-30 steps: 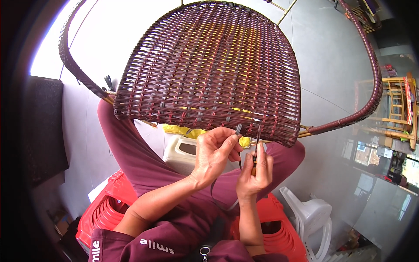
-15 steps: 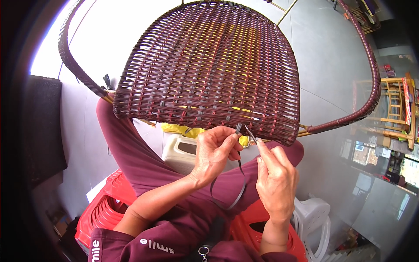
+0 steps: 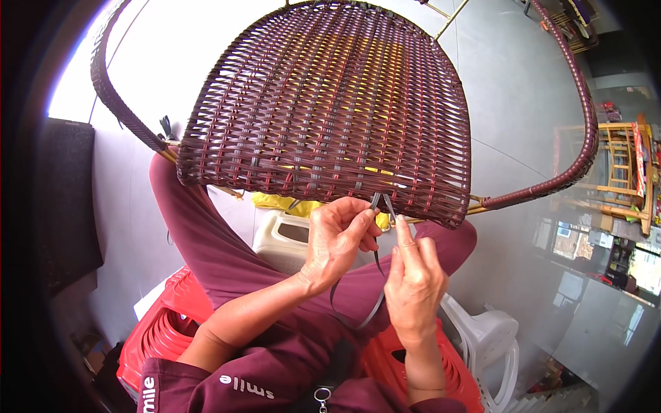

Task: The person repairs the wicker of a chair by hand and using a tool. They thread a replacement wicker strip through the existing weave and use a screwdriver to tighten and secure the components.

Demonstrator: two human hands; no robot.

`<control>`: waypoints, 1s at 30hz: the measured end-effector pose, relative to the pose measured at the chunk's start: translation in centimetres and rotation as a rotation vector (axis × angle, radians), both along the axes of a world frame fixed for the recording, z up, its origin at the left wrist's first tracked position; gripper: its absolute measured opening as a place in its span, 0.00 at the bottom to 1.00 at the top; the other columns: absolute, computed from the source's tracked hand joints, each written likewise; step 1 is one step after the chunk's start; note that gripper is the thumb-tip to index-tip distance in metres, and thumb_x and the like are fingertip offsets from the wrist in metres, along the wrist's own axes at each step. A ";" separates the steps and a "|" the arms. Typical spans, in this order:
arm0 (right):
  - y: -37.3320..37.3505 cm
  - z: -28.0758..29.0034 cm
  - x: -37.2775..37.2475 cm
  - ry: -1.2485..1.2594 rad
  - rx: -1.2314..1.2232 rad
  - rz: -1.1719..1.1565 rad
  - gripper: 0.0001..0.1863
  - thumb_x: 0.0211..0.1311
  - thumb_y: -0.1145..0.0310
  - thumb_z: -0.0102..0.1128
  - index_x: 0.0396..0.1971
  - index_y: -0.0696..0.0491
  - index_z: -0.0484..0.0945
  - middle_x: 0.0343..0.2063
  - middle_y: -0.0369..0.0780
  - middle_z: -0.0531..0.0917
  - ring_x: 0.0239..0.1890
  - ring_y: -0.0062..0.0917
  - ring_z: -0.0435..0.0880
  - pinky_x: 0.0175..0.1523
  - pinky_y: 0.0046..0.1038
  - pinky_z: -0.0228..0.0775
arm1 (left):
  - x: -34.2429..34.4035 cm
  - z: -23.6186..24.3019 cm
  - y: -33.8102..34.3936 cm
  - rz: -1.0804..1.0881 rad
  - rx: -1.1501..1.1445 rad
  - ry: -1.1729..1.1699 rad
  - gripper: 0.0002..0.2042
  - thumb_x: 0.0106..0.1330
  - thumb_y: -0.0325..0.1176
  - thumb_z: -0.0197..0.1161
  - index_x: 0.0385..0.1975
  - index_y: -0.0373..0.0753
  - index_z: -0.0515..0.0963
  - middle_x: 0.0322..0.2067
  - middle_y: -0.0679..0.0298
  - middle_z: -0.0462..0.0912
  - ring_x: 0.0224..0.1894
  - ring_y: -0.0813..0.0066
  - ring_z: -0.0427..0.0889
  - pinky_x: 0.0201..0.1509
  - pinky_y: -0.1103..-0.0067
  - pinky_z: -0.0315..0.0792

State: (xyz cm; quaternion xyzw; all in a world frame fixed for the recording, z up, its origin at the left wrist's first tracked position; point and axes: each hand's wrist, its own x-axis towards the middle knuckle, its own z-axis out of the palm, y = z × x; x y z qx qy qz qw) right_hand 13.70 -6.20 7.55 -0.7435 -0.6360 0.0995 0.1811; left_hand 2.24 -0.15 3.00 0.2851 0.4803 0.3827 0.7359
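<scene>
Left hand point(image 3: 341, 237) pinches dark strip point(image 3: 374, 201), right hand point(image 3: 415, 289) grips slim tool point(image 3: 390, 206) just beside it, woven seat point(image 3: 323, 110) just beyond both hands, so best hold strip steady, tool tip clear of left fingertips, without snagging the weave.

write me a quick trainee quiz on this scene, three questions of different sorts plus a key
1. True or false: the slim tool in the right hand points toward the near edge of the woven seat.

2. What is the left hand pinching?
a) a red ribbon
b) a dark strip
c) a wooden peg

3. Which bright colour shows through the gaps in the weave?

Key: 1. True. 2. b. 3. Yellow.
</scene>
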 end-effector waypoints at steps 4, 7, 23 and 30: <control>-0.6 -2.0 -1.2 0.082 0.077 -0.066 0.26 0.52 0.82 0.58 0.55 0.50 0.75 0.22 0.38 0.68 0.20 0.28 0.74 0.24 0.31 0.69 | -0.1 -0.2 0.0 -0.003 0.018 -0.002 0.07 0.67 0.27 0.56 0.35 0.29 0.76 0.22 0.61 0.81 0.19 0.80 0.78 0.24 0.85 0.74; -0.8 -3.1 -2.0 0.204 0.119 -0.121 0.30 0.50 0.85 0.59 0.57 0.52 0.73 0.25 0.39 0.72 0.24 0.29 0.75 0.29 0.30 0.68 | -0.2 -0.2 0.0 -0.012 0.029 0.020 0.07 0.67 0.27 0.56 0.36 0.28 0.75 0.22 0.59 0.81 0.20 0.78 0.79 0.25 0.84 0.75; -0.1 -11.6 -2.1 0.303 0.523 -0.023 0.22 0.59 0.77 0.55 0.56 0.58 0.71 0.34 0.44 0.78 0.33 0.34 0.77 0.34 0.30 0.73 | -0.3 -0.5 -0.2 -0.028 0.084 0.060 0.07 0.68 0.28 0.56 0.37 0.29 0.75 0.24 0.59 0.82 0.21 0.80 0.80 0.26 0.85 0.76; -0.2 -12.1 -2.5 0.339 0.505 -0.033 0.21 0.64 0.71 0.55 0.56 0.61 0.69 0.35 0.44 0.78 0.34 0.35 0.76 0.40 0.33 0.70 | 0.0 -0.4 -0.3 -0.011 0.079 0.033 0.07 0.68 0.28 0.55 0.38 0.29 0.74 0.24 0.57 0.82 0.21 0.78 0.81 0.26 0.84 0.77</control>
